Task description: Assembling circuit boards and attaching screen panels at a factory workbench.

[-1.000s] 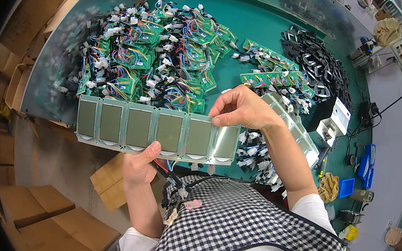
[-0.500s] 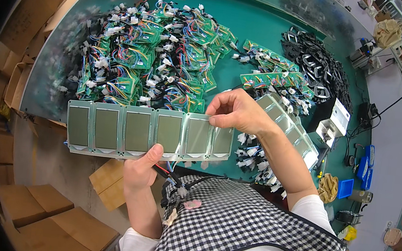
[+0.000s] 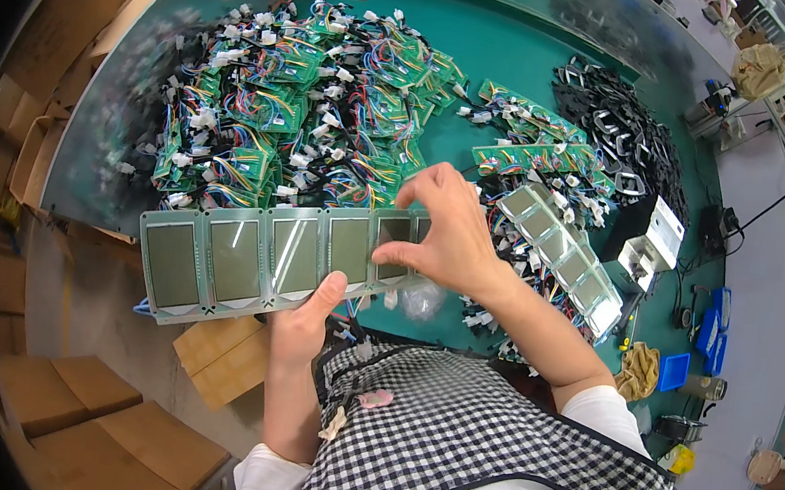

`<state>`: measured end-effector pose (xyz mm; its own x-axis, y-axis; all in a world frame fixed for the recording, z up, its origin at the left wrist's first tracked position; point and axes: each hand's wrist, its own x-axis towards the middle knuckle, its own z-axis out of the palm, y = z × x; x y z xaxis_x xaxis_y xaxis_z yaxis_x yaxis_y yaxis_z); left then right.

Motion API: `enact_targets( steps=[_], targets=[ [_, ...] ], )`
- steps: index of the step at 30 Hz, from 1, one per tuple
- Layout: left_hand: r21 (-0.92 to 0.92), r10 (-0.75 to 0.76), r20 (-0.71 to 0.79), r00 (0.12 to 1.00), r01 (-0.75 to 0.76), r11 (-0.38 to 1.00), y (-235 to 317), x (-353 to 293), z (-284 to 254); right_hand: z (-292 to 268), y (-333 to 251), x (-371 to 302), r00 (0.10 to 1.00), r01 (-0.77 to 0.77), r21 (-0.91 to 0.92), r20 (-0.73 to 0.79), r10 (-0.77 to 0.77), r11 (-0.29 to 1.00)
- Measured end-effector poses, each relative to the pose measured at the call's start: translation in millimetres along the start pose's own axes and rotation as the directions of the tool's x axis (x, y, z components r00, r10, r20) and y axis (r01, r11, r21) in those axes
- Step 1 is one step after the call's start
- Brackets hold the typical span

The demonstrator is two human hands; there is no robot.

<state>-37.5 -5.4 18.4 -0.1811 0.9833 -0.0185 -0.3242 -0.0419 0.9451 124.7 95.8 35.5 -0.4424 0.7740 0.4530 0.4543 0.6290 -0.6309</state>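
Observation:
A long strip of green circuit board with several grey display screens (image 3: pixel 232 260) is held up in front of me, its left end lower than its right. My left hand (image 3: pixel 303 320) grips its lower edge, thumb on the front; its other fingers are hidden behind. My right hand (image 3: pixel 457 238) hovers at the strip's right end, thumb and index finger curved apart with a gap between them. Whether it touches the strip I cannot tell. Wires hang below the strip. Beneath my right hand lies crumpled clear plastic (image 3: pixel 421 299).
Green boards with coloured wires and white connectors (image 3: pixel 271 113) cover the table's left side. Another screen strip (image 3: pixel 558 251) rests on wired boards at right. Beyond are black plastic frames (image 3: pixel 621 141), a black-and-white device (image 3: pixel 653 236) and a blue tray (image 3: pixel 674 369). Cardboard boxes (image 3: pixel 132 453) stand lower left.
The strip has tilted, its right end rising and its left end dropping slightly. My right thumb and index finger have spread from their pinch at its upper edge. My left hand moved slightly right.

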Motion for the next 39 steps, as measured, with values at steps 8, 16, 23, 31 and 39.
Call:
enact_targets(
  steps=[8, 16, 23, 31, 39],
  targets=[
    [-0.135, 0.01, -0.282, 0.959, -0.049, 0.99, 6.5, 9.4, -46.8, 12.9, 14.5, -46.4, 0.82, -0.571, 0.755, 0.545, 0.176, 0.321],
    [-0.113, 0.027, -0.36, 0.932, -0.072, 0.991, 8.4, 10.8, -37.8, 98.7, 105.5, -124.2, 0.802, -0.455, -0.401, 0.204, 0.561, 0.795],
    [-0.099, -0.031, -0.135, 0.99, 0.017, 0.995, 10.1, 1.4, -46.3, 1.1, -3.2, -14.7, 0.992, -0.066, -0.044, -0.112, 0.061, 0.997],
    [-0.16, -0.037, -0.161, 0.986, 0.011, 0.987, 13.3, 0.5, -27.1, 22.7, 3.5, -28.3, 0.949, 0.202, -0.166, -0.209, -0.235, 0.965],
    [-0.261, 0.07, -0.135, 0.988, -0.104, 0.96, 10.9, 3.1, -37.0, 13.6, 3.8, -46.6, 0.93, -0.184, 0.515, -0.184, 0.318, 0.837]
  ],
)
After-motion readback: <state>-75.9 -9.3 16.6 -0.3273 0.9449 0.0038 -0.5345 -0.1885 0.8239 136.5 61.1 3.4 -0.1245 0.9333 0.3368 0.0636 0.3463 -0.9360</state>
